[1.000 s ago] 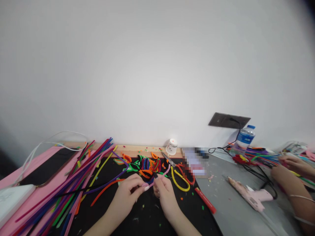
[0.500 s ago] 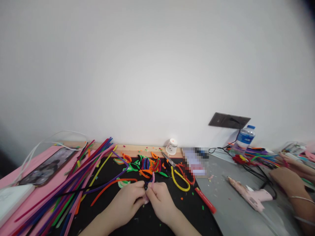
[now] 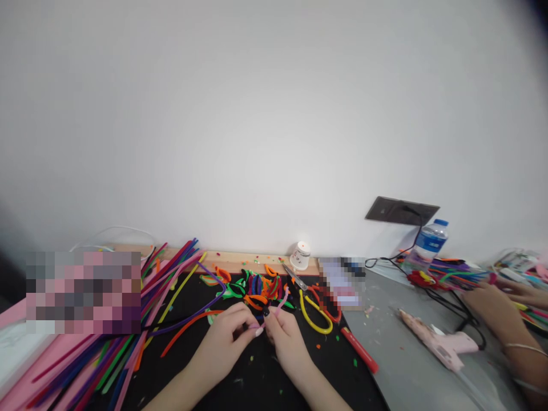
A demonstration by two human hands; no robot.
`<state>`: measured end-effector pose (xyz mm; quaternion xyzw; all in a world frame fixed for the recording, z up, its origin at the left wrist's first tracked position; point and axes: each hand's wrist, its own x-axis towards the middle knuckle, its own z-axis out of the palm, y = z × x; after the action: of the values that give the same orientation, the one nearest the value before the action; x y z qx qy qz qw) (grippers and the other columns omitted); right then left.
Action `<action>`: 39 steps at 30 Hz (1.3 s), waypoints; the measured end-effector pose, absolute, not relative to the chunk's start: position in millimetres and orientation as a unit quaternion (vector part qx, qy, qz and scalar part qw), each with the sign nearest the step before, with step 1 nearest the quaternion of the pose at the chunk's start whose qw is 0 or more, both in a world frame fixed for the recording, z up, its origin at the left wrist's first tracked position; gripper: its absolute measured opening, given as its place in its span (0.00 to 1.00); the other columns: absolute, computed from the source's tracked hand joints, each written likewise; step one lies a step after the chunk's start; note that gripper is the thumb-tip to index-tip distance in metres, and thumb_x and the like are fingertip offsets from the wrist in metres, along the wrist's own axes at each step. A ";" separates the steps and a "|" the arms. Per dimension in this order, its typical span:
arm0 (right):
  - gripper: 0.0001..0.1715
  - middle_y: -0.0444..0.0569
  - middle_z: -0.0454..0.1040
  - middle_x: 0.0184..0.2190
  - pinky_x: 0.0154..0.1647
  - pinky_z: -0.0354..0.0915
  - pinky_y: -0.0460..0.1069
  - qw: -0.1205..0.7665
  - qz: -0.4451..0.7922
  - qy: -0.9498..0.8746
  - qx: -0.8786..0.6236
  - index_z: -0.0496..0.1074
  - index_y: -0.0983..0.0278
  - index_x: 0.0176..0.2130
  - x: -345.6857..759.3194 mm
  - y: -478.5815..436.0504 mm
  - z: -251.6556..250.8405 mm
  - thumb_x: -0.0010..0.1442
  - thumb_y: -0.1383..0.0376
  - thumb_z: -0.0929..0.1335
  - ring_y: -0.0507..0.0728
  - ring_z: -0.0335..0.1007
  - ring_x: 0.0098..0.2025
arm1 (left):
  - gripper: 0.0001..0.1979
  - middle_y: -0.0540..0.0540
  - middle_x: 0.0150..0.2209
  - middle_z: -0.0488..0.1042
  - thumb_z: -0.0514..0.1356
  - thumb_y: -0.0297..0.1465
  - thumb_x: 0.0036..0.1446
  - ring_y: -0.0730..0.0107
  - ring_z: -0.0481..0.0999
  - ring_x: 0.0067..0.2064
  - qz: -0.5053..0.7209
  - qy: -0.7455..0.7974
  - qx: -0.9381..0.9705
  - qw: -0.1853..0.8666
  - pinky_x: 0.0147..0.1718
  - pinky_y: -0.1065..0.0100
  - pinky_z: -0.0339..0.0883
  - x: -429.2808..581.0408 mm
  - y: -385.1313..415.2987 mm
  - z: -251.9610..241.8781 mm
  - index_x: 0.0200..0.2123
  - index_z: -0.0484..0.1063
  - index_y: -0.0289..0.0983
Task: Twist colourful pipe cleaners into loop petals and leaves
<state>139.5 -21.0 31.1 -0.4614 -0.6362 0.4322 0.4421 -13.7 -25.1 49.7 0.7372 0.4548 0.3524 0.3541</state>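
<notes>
A pink-purple pipe cleaner is pinched between my two hands over the black mat. My left hand holds one part of it between thumb and fingers. The fingers of my right hand close on it too, and its end sticks up above them. Just beyond my fingertips lies a pile of bent pipe-cleaner pieces in orange, green, blue and red. Scissors with yellow and red handles rest right of my right hand.
Long pipe cleaners lie at the left. A paper cup stands by the wall. Rightward are a red tube, a pink glue gun, a water bottle, black cables and another person's hands.
My hands have moved slightly apart, and more of the pink-purple pipe cleaner shows between and above them. The other person's hand has shifted a little left.
</notes>
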 end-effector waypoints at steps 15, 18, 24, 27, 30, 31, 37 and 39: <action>0.20 0.38 0.47 0.16 0.20 0.42 0.45 0.383 0.367 -0.683 -0.501 0.49 0.62 0.19 144.6 -18.6 39.4 0.59 0.62 0.58 0.49 0.44 0.20 | 0.11 0.52 0.23 0.63 0.55 0.30 0.53 0.71 0.65 0.27 0.383 0.473 0.720 0.334 0.28 0.71 0.57 -23.5 -14.9 50.3 0.19 0.66 0.37; 0.20 0.38 0.47 0.16 0.20 0.42 0.45 0.383 0.365 -0.684 -0.502 0.49 0.62 0.19 146.0 -17.6 39.3 0.59 0.62 0.58 0.48 0.43 0.20 | 0.11 0.52 0.23 0.64 0.55 0.30 0.53 0.71 0.66 0.27 0.381 0.473 0.723 0.330 0.29 0.71 0.58 -24.1 -14.5 50.6 0.19 0.66 0.37; 0.20 0.38 0.47 0.16 0.20 0.42 0.45 0.390 0.366 -0.687 -0.493 0.48 0.62 0.19 145.9 -18.5 40.2 0.59 0.62 0.58 0.48 0.43 0.20 | 0.10 0.52 0.25 0.66 0.54 0.27 0.54 0.72 0.68 0.29 0.357 0.444 0.758 0.318 0.30 0.73 0.59 -26.0 -14.0 51.8 0.21 0.67 0.37; 0.21 0.38 0.46 0.16 0.20 0.42 0.45 0.391 0.372 -0.687 -0.487 0.49 0.62 0.18 145.3 -19.9 40.2 0.60 0.62 0.58 0.48 0.42 0.20 | 0.10 0.52 0.26 0.67 0.54 0.27 0.55 0.73 0.69 0.30 0.330 0.429 0.780 0.313 0.31 0.74 0.59 -26.1 -16.4 54.4 0.22 0.68 0.37; 0.22 0.38 0.46 0.16 0.21 0.42 0.45 0.389 0.370 -0.695 -0.478 0.50 0.63 0.18 143.9 -21.3 39.2 0.60 0.61 0.58 0.48 0.42 0.20 | 0.10 0.52 0.27 0.67 0.53 0.27 0.56 0.73 0.69 0.30 0.295 0.426 0.805 0.290 0.30 0.74 0.59 -25.3 -19.4 55.0 0.24 0.69 0.37; 0.22 0.38 0.47 0.16 0.20 0.43 0.45 0.385 0.368 -0.700 -0.476 0.50 0.63 0.18 143.0 -21.8 38.9 0.60 0.62 0.58 0.48 0.43 0.20 | 0.10 0.51 0.28 0.68 0.52 0.28 0.57 0.73 0.69 0.30 0.282 0.424 0.814 0.279 0.30 0.74 0.58 -24.9 -20.1 54.3 0.24 0.69 0.37; 0.20 0.38 0.53 0.15 0.20 0.45 0.44 0.351 0.349 -0.741 -0.454 0.53 0.64 0.17 135.1 -27.1 39.7 0.60 0.66 0.58 0.48 0.49 0.19 | 0.12 0.51 0.28 0.68 0.50 0.27 0.58 0.71 0.69 0.28 0.227 0.418 0.853 0.215 0.26 0.74 0.56 -21.1 -23.9 46.7 0.25 0.70 0.38; 0.20 0.39 0.54 0.16 0.21 0.46 0.44 0.360 0.356 -0.737 -0.447 0.55 0.64 0.18 134.9 -26.9 39.9 0.60 0.66 0.58 0.48 0.50 0.20 | 0.12 0.50 0.28 0.68 0.50 0.28 0.58 0.71 0.69 0.28 0.234 0.420 0.851 0.212 0.26 0.73 0.55 -19.9 -25.4 46.6 0.25 0.70 0.38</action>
<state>134.9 -26.9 39.9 -0.4466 -0.7374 0.3564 0.3603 -19.9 -25.4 46.6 0.8511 0.4195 0.2340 0.2117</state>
